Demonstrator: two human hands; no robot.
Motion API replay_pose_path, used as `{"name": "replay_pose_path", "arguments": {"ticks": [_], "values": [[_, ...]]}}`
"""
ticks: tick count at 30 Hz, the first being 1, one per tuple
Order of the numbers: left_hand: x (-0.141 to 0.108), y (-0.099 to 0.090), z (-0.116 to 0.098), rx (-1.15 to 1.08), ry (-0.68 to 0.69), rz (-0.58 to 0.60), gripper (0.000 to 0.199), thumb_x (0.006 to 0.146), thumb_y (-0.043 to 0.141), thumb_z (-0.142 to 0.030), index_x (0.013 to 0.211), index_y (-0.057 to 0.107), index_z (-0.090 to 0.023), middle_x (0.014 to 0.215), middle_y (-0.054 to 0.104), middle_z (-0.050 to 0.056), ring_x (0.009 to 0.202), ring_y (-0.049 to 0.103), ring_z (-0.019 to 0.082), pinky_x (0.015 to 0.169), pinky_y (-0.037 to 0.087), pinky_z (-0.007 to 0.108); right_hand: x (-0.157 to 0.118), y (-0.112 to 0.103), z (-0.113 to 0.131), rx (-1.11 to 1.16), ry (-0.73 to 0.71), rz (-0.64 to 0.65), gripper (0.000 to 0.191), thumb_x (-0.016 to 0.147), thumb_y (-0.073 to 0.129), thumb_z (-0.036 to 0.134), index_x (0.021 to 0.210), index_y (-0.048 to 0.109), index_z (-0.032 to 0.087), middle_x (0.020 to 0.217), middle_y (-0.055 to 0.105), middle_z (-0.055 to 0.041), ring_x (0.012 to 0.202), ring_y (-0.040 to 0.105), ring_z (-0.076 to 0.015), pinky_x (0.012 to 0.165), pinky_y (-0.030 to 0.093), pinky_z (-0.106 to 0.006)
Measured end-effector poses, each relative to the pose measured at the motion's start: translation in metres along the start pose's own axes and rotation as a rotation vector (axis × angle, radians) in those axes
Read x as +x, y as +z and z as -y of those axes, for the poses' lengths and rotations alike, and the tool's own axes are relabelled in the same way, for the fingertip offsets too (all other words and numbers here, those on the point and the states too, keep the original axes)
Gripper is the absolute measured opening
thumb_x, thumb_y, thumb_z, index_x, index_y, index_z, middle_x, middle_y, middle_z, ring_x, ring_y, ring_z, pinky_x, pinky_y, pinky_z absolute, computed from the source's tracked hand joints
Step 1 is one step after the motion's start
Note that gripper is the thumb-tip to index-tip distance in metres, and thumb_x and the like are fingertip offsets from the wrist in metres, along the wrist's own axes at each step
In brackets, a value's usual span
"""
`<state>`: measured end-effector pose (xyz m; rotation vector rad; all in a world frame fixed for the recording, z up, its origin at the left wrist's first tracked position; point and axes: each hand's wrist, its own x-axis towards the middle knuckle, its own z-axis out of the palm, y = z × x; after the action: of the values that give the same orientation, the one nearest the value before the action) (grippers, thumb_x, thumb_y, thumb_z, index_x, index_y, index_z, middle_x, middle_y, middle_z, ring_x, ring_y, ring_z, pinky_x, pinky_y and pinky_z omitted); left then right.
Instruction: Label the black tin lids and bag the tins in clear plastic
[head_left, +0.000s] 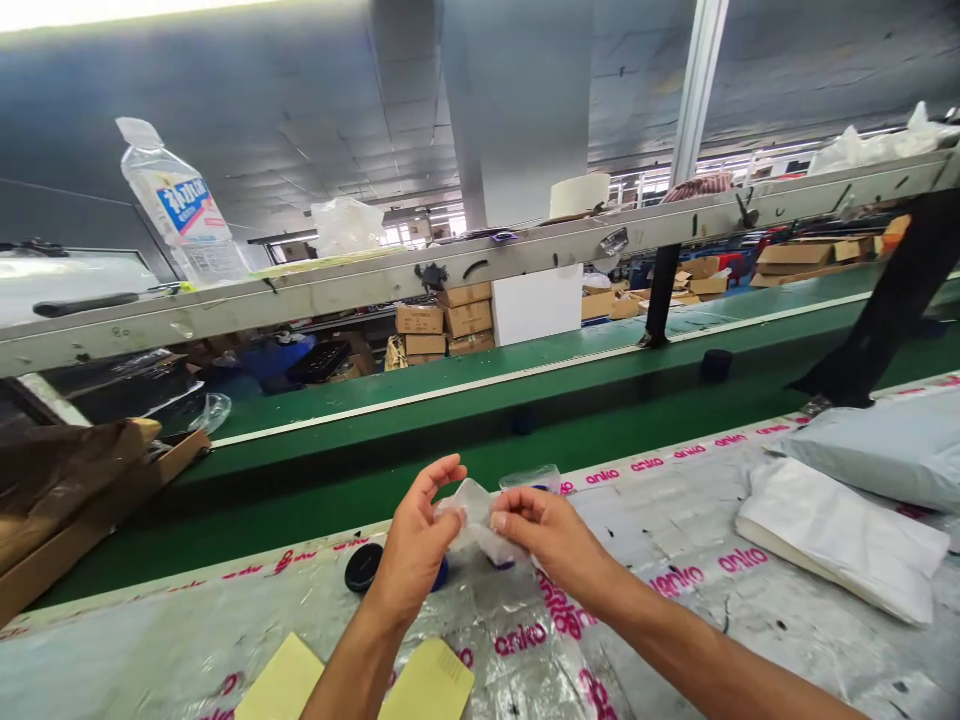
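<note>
A small translucent plastic bag (pixel 474 508) is stretched between my two hands, just above the worktable. My left hand (pixel 420 525) pinches its left side between thumb and fingers, the other fingers raised. On the opposite side, my right hand (pixel 547 530) grips the bag's edge with thumb and curled fingers. Left of my left wrist lies a round black cap-like piece (pixel 364 567). A blue piece (pixel 441 573) shows partly behind that same hand. Another clear bag (pixel 531 479) lies past my right fingers. Two yellow paper pieces (pixel 429 680) lie near my left forearm.
Beyond the plastic-covered table (pixel 637 600) runs a green conveyor (pixel 337 495) with a dark round piece (pixel 717 364) on it. White bags (pixel 840 535) are stacked at the right. A cardboard box (pixel 97 525) stands left. An overhead metal shelf (pixel 510 255) carries a bottle (pixel 180 205).
</note>
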<state>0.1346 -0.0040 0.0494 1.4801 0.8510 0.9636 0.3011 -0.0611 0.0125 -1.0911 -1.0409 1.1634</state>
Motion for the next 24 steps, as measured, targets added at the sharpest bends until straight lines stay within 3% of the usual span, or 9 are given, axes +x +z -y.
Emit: {"name": "replay_pose_path", "arguments": {"ticks": [2,4,9,15,21,24], "values": [[-0.004,-0.006,0.003,-0.017,-0.024,-0.027,0.064,0.071,0.071,-0.026,0.133,0.055,-0.022,0.137,0.058,0.011,0.091,0.064,0.016,0.071,0.048,0.023,0.001,-0.001,0.002,0.021,-0.020,-0.076,0.036,0.073,0.074,0.050,0.085,0.068,0.017,0.073,0.064,-0.0008,0.063,0.054,-0.0144,0.057,0.041,-0.025],[-0.008,-0.011,0.005,-0.032,-0.068,-0.042,0.066,0.069,0.076,-0.030,0.131,0.056,-0.020,0.126,0.064,0.011,0.090,0.065,0.017,0.073,0.050,0.025,0.001,-0.002,0.005,0.029,-0.021,-0.114,0.039,0.074,0.073,0.052,0.088,0.070,0.016,0.072,0.063,-0.0009,0.062,0.053,-0.0141,0.056,0.040,-0.025],[-0.013,-0.019,0.006,-0.005,-0.132,-0.090,0.045,0.061,0.086,-0.041,0.093,0.070,-0.013,0.081,0.071,0.005,0.070,0.061,0.014,0.064,0.046,0.022,0.005,-0.007,0.015,-0.033,-0.041,-0.159,0.040,0.073,0.073,0.054,0.088,0.072,0.017,0.077,0.065,-0.0024,0.065,0.054,-0.0157,0.057,0.040,-0.026],[-0.022,-0.028,0.003,-0.007,-0.148,-0.097,0.044,0.070,0.080,-0.054,0.088,0.073,-0.015,0.074,0.069,0.003,0.064,0.056,0.013,0.059,0.043,0.021,0.008,-0.007,0.015,-0.035,-0.033,-0.168,0.047,0.072,0.073,0.059,0.092,0.072,0.017,0.075,0.063,-0.0016,0.063,0.052,-0.0158,0.057,0.039,-0.027],[-0.027,-0.030,0.008,-0.054,-0.143,-0.138,0.048,0.073,0.076,-0.061,0.071,0.067,-0.014,0.065,0.062,0.000,0.059,0.050,0.010,0.056,0.039,0.019,0.019,-0.010,0.006,-0.179,-0.131,-0.168,0.045,0.081,0.065,0.058,0.096,0.070,0.017,0.077,0.065,-0.0037,0.066,0.055,-0.0184,0.058,0.042,-0.029],[-0.028,-0.029,0.011,-0.100,-0.126,-0.229,0.052,0.071,0.076,-0.064,0.065,0.061,-0.014,0.058,0.055,-0.003,0.052,0.044,0.008,0.050,0.036,0.018,0.016,-0.006,0.008,-0.453,-0.372,-0.320,0.037,0.088,0.061,0.051,0.104,0.067,0.018,0.096,0.068,-0.0094,0.085,0.062,-0.0249,0.072,0.049,-0.036]]}}
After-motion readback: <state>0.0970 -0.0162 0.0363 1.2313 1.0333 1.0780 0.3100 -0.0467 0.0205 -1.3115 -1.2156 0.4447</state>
